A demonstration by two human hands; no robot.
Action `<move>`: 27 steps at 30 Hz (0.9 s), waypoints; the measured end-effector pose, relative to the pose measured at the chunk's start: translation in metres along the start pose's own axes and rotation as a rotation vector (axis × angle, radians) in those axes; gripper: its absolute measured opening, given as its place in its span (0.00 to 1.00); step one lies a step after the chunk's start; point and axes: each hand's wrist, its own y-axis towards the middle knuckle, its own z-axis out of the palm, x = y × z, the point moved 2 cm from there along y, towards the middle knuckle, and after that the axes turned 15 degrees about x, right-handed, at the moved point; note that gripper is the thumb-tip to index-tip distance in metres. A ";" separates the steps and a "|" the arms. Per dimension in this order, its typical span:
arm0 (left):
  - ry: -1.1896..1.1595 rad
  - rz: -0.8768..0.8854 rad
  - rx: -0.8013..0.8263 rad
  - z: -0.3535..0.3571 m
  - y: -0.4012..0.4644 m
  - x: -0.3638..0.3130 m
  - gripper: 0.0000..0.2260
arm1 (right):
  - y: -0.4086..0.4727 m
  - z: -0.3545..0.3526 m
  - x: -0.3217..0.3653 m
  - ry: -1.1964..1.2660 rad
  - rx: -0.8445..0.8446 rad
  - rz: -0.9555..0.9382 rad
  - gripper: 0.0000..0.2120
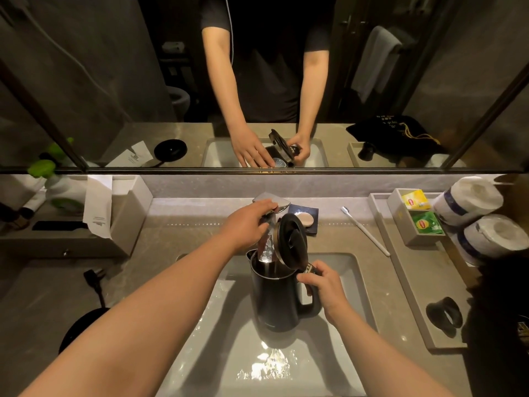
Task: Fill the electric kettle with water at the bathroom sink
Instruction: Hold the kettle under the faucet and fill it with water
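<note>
Kettle base (83,329): I am seeing the round black base sitting on the counter at about 8 o'clock from the sink, its cord and plug trailing toward 11 o'clock; I judge it is parked well away from the basin to keep it dry.

Left hand (246,224): I am reaching it out to 12 o'clock, fingers draped over the top of the faucet lever (270,202), resting on it rather than clenched around it. I take this as holding the flow ready to adjust or shut off.

Water stream (266,247): it is falling from the faucet straight into the open mouth of the kettle, at about 11 o'clock of the rim.

Kettle (274,299): the black kettle is standing upright inside the sink (352,270), spout toward 10 o'clock, placed so the opening is sitting directly under the stream.

Lid (292,239): it is hinged up and tilted back toward 1 o'clock, clearing the stream.

Right hand (323,285): I am closing it around the kettle's handle at 3 o'clock, thumb near the top by the hinge, steadying the body as it grows heavier.

Fill level: I cannot tell how full it is; the inside is dark.

Toothbrush (365,231): it is lying on the counter at 2 o'clock, apart from the sink.
</note>
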 end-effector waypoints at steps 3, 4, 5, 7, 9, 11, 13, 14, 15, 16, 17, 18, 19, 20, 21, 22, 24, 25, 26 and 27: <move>-0.006 -0.004 0.002 0.001 -0.001 0.001 0.26 | -0.001 0.002 0.000 0.012 -0.005 -0.008 0.12; -0.007 -0.006 0.003 0.001 -0.001 0.002 0.26 | -0.001 0.002 0.000 0.011 -0.009 -0.008 0.12; -0.007 -0.007 0.006 0.002 -0.001 0.002 0.26 | -0.001 0.003 -0.001 0.007 -0.014 -0.007 0.12; -0.010 -0.007 0.008 0.003 -0.001 0.002 0.26 | -0.001 0.003 -0.001 0.002 -0.020 -0.008 0.12; -0.005 -0.007 0.006 0.004 -0.001 0.003 0.27 | -0.001 0.003 -0.002 0.000 -0.020 -0.007 0.12; 0.006 -0.007 0.005 0.005 -0.001 0.003 0.27 | -0.001 0.003 -0.003 -0.005 -0.025 -0.004 0.12; 0.008 -0.005 0.001 0.006 0.000 0.005 0.27 | -0.001 0.002 -0.004 -0.009 -0.030 -0.002 0.12; 0.008 -0.005 -0.002 0.006 0.000 0.005 0.27 | -0.001 0.002 -0.004 -0.008 -0.030 -0.003 0.11; 0.009 -0.004 -0.004 0.006 0.000 0.006 0.27 | -0.002 0.001 -0.005 -0.007 -0.029 -0.003 0.11; 0.011 -0.003 -0.004 0.007 0.001 0.006 0.27 | -0.002 0.001 -0.005 -0.006 -0.028 -0.003 0.11; 0.013 -0.001 -0.005 0.007 0.001 0.007 0.27 | -0.002 0.000 -0.006 -0.006 -0.029 -0.002 0.11; 0.013 0.001 -0.007 0.008 0.002 0.007 0.28 | -0.001 0.000 -0.006 -0.006 -0.030 -0.001 0.12; 0.012 0.002 -0.009 0.008 0.002 0.007 0.28 | -0.001 0.000 -0.007 -0.007 -0.032 -0.001 0.12; 0.009 0.001 -0.011 0.009 0.002 0.008 0.28 | -0.001 0.000 -0.007 -0.006 -0.034 -0.002 0.13; 0.009 -0.001 -0.011 0.009 0.002 0.008 0.28 | -0.001 -0.001 -0.008 -0.004 -0.038 -0.003 0.13; 0.011 -0.001 -0.009 0.009 0.002 0.009 0.28 | -0.001 -0.001 -0.008 -0.001 -0.044 -0.004 0.12; 0.014 0.003 -0.010 0.010 0.002 0.009 0.28 | -0.001 -0.002 -0.010 0.004 -0.052 -0.007 0.11; 0.013 0.007 -0.012 0.010 0.002 0.009 0.28 | -0.001 -0.002 -0.011 0.010 -0.052 -0.009 0.11; 0.014 0.011 -0.015 0.010 0.002 0.009 0.28 | -0.001 -0.002 -0.012 0.016 -0.051 -0.013 0.11; 0.016 0.014 -0.018 0.011 0.002 0.009 0.28 | -0.001 -0.001 -0.012 0.018 -0.050 -0.016 0.11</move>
